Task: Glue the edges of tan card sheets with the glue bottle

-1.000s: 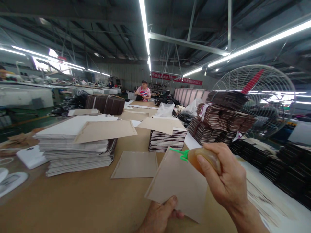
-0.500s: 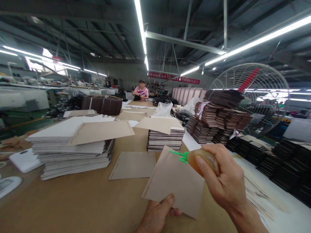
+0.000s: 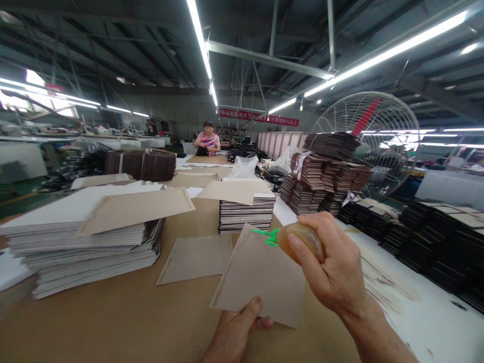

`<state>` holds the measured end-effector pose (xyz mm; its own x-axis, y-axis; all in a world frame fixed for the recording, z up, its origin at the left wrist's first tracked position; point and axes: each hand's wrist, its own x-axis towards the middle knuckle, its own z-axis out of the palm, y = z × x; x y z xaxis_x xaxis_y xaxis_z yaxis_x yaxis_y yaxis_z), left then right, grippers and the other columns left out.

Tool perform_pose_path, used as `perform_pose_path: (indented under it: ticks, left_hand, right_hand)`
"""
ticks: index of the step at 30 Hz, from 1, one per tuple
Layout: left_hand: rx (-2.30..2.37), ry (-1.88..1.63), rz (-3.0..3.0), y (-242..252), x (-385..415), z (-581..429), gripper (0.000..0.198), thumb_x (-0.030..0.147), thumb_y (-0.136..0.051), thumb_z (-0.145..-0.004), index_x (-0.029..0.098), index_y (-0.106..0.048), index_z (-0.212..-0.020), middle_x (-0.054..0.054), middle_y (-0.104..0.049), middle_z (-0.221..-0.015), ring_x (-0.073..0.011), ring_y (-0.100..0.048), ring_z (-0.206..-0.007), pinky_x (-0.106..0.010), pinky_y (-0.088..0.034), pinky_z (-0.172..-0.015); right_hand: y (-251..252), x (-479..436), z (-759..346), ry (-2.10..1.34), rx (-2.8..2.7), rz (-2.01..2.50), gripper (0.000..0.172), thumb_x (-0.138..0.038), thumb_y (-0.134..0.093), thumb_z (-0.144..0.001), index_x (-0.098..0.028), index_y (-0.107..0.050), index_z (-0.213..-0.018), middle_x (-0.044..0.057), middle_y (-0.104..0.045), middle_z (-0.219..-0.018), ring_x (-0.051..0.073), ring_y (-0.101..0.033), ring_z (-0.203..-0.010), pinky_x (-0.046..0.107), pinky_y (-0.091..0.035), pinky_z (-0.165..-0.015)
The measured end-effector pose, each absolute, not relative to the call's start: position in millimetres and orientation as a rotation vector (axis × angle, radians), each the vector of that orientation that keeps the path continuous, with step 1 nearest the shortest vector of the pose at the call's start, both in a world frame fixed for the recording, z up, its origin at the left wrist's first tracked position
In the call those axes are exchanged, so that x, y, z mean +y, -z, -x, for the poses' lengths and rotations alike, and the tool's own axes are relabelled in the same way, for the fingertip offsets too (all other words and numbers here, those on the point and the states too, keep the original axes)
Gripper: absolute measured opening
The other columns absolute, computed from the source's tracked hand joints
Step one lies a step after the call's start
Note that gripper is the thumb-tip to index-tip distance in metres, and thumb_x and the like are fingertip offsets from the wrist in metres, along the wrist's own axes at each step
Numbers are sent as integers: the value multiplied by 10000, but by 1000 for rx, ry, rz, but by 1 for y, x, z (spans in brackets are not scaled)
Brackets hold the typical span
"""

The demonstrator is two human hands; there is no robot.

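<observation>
My left hand [image 3: 242,322] pinches the lower edge of a beige cardboard sheet [image 3: 260,277], thumb on top, holding it tilted above the table. Wrapped in my right hand [image 3: 333,262] is an amber squeeze glue bottle [image 3: 300,241] with a green nozzle [image 3: 270,235]. The nozzle tip is at the sheet's upper left corner; whether it touches I cannot tell. A shiny strip runs along the sheet's left edge. Behind it, another beige sheet [image 3: 196,259] lies flat on the brown tabletop [image 3: 113,322].
On the left stands a tall stack of white boards [image 3: 94,257] with a beige sheet [image 3: 139,209] on top. A smaller stack [image 3: 245,217] sits ahead. Brown bundles [image 3: 313,176], black stacks [image 3: 431,247] and a large fan [image 3: 393,131] line the right. A person [image 3: 207,141] works at the far end.
The whole view has shifted slightly, so most things appear further left. Both hands keep their grips, and the nozzle stays at the sheet's upper left corner.
</observation>
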<state>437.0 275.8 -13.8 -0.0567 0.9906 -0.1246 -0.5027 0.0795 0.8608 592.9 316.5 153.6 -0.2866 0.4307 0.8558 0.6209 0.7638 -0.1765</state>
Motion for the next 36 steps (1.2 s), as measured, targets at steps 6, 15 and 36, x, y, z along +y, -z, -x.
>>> perform_pose_path:
  ticks: [6, 15, 36]
  left_hand:
    - [951, -1367, -697, 11, 275, -434, 467, 511, -798, -668, 121, -743, -919, -142, -693, -1110, -321, -642, -974, -415, -585, -755]
    - [992, -1400, -632, 4, 273, -435, 446, 486, -827, -632, 134, -736, -890, -133, -697, -1097, -316, -653, -946, -408, -588, -729]
    - [1051, -1377, -639, 4, 271, -436, 439, 458, -849, -597, 117, -739, -852, -127, -722, -1020, -320, -659, -945, -403, -598, -738]
  right_hand:
    - [-152, 315, -603, 240, -1924, 909, 177, -277, -556, -887, -189, -528, -1038, 47, -540, -917, 188, -538, -780, 327, -429, -694]
    - [-152, 310, -610, 240, -1935, 963, 161, -297, -520, -899, -190, -527, -1020, 49, -536, -895, 187, -535, -752, 327, -433, -665]
    - [-143, 306, -623, 207, -1900, 955, 154, -277, -521, -896, -186, -523, -1021, 50, -539, -898, 186, -533, -770, 329, -439, -684]
